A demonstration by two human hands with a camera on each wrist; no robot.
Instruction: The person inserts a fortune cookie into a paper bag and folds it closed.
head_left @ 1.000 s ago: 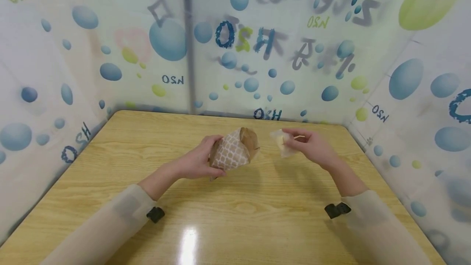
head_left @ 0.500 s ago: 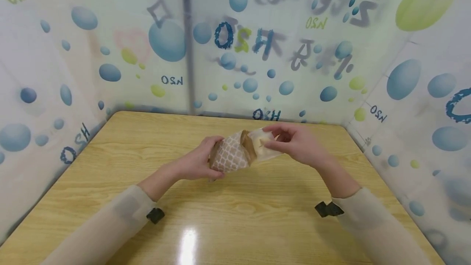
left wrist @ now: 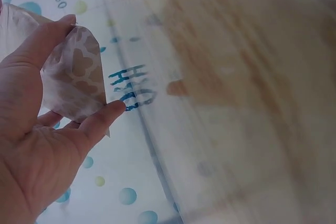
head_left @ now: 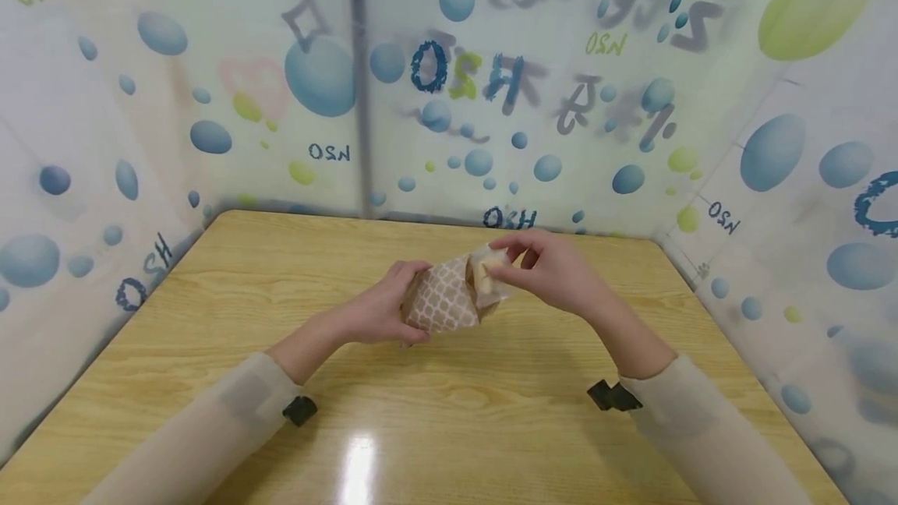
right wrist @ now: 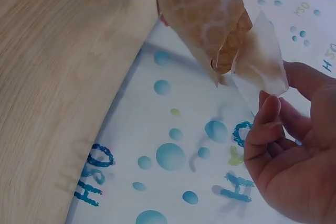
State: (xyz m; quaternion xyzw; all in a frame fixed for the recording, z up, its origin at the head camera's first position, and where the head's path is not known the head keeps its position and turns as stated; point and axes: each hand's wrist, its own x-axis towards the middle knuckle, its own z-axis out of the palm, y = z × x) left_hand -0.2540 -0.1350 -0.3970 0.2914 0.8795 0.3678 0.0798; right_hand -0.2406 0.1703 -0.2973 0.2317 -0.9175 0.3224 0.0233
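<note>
My left hand (head_left: 384, 309) grips a brown paper bag (head_left: 443, 298) with a white lattice print, held tilted above the table with its mouth facing right. Thumb and fingers wrap the bag's closed end, as the left wrist view shows with the hand (left wrist: 50, 114) around the bag (left wrist: 79, 72). Between thumb and fingers my right hand (head_left: 554, 271) pinches a small translucent packet (head_left: 489, 275) with something pale yellow inside. The packet's left part sits in the bag's mouth. In the right wrist view the packet (right wrist: 261, 56) overlaps the bag's opening, hiding part of it.
A light wood table (head_left: 449, 404) lies below both hands. Behind and beside it hang white sheets (head_left: 449, 178) printed with blue and green dots and lettering. Dark clips (head_left: 614, 396) are on the sleeves.
My right hand has moved left with the packet, from apart from the bag to its mouth, and the packet has gone partly in. The left hand and bag have barely moved.
</note>
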